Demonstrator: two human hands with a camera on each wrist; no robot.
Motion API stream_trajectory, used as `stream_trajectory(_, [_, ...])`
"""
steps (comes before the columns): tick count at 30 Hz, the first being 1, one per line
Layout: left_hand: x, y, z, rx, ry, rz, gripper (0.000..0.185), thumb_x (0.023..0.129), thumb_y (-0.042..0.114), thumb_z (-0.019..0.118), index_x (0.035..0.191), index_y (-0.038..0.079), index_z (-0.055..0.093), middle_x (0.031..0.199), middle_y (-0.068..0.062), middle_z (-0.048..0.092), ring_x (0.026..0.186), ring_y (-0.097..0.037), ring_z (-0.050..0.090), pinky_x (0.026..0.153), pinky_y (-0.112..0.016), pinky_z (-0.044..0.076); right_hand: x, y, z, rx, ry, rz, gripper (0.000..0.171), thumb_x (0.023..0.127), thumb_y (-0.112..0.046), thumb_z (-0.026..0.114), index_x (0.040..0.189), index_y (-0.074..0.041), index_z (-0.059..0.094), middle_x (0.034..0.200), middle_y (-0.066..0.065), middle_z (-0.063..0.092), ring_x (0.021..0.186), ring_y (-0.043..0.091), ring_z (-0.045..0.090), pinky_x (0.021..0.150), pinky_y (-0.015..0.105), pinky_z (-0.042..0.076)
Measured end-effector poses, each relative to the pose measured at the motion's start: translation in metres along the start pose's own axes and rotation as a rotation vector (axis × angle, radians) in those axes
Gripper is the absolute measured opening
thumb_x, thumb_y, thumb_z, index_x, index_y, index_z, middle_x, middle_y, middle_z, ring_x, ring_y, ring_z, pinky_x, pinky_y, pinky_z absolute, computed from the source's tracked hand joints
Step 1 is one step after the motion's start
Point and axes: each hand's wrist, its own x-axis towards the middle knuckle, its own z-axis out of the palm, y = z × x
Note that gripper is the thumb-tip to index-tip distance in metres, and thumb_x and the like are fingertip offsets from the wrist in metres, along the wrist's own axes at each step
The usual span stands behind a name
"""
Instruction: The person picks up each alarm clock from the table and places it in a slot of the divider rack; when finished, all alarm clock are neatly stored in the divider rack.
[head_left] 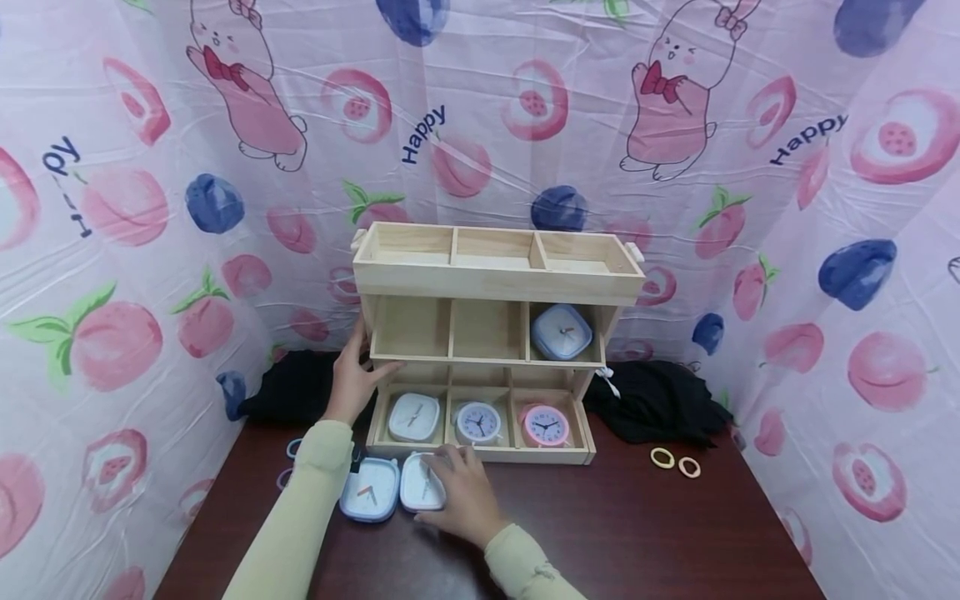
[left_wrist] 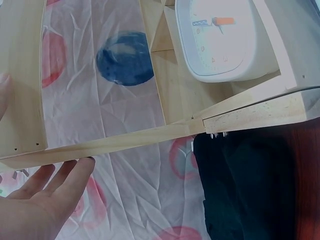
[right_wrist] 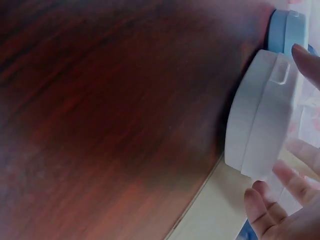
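A three-tier wooden rack (head_left: 498, 285) stands at the back of the table. My left hand (head_left: 354, 385) touches its left side, fingers fairly straight along the outer side strip and the thumb across the front of the middle tier. On the table before the rack, my right hand (head_left: 467, 493) is spread over a white alarm clock (head_left: 420, 483), thumb and fingers at its edges; firm contact is unclear. A blue-rimmed alarm clock (head_left: 370, 492) lies just left of it. The bottom tier holds a white clock (head_left: 414, 417), a round pale-purple clock (head_left: 477, 423) and a pink clock (head_left: 545, 426).
A blue clock (head_left: 561, 332) sits in the middle tier's right compartment. Black cloth (head_left: 660, 400) lies right of the rack, more black cloth (head_left: 294, 390) left. Two yellowish rings (head_left: 662, 457) rest on the right; blue and purple rings lie by the left forearm. A patterned curtain surrounds the table.
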Motion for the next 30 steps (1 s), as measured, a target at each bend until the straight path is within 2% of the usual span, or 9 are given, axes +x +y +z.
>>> stream_trajectory(10, [0.0,-0.001,0.0,-0.012,-0.004,-0.008,0.118,0.09,0.012,0.088,0.17,0.049,0.01,0.165,-0.023,0.041,0.15,-0.043,0.046,0.121,-0.063,0.047,0.001,0.0,0.003,0.027,-0.003,0.063,0.101,0.06,-0.053,0.102,0.144,-0.012,0.065,0.139,0.007,0.058,0.125,0.027,0.053,0.107,0.043,0.056])
stream_trajectory(17, [0.0,0.001,-0.001,-0.016,-0.006,-0.007,0.118,0.09,0.01,0.087,0.17,0.048,0.01,0.164,-0.024,0.041,0.15,-0.044,0.046,0.121,-0.062,0.048,-0.006,0.001,-0.01,0.014,-0.062,0.115,0.102,0.054,-0.051,0.104,0.139,-0.011,0.065,0.139,0.015,0.06,0.125,0.033,0.058,0.106,0.047,0.059])
stream_trajectory(21, [0.0,0.002,-0.001,-0.006,-0.008,-0.013,0.118,0.09,0.011,0.087,0.17,0.049,0.009,0.164,-0.024,0.041,0.15,-0.043,0.046,0.12,-0.061,0.049,-0.013,0.004,-0.016,-0.017,-0.11,0.11,0.102,0.057,-0.051,0.102,0.141,-0.009,0.064,0.135,0.012,0.064,0.117,0.033,0.062,0.102,0.046,0.06])
stream_trajectory(25, [0.001,0.002,0.0,0.0,-0.009,-0.011,0.117,0.091,0.012,0.087,0.169,0.05,0.008,0.163,-0.023,0.043,0.149,-0.043,0.047,0.12,-0.062,0.049,-0.022,0.008,-0.021,0.012,-0.137,0.116,0.1,0.056,-0.048,0.102,0.14,-0.008,0.064,0.128,0.008,0.065,0.108,0.028,0.063,0.095,0.044,0.062])
stream_trajectory(30, [0.0,0.001,-0.001,0.003,-0.01,-0.009,0.117,0.091,0.013,0.087,0.169,0.051,0.009,0.162,-0.023,0.044,0.149,-0.043,0.047,0.12,-0.063,0.048,-0.036,0.013,-0.025,0.067,-0.132,0.131,0.103,0.053,-0.043,0.102,0.14,-0.005,0.064,0.129,0.01,0.064,0.114,0.03,0.065,0.099,0.048,0.062])
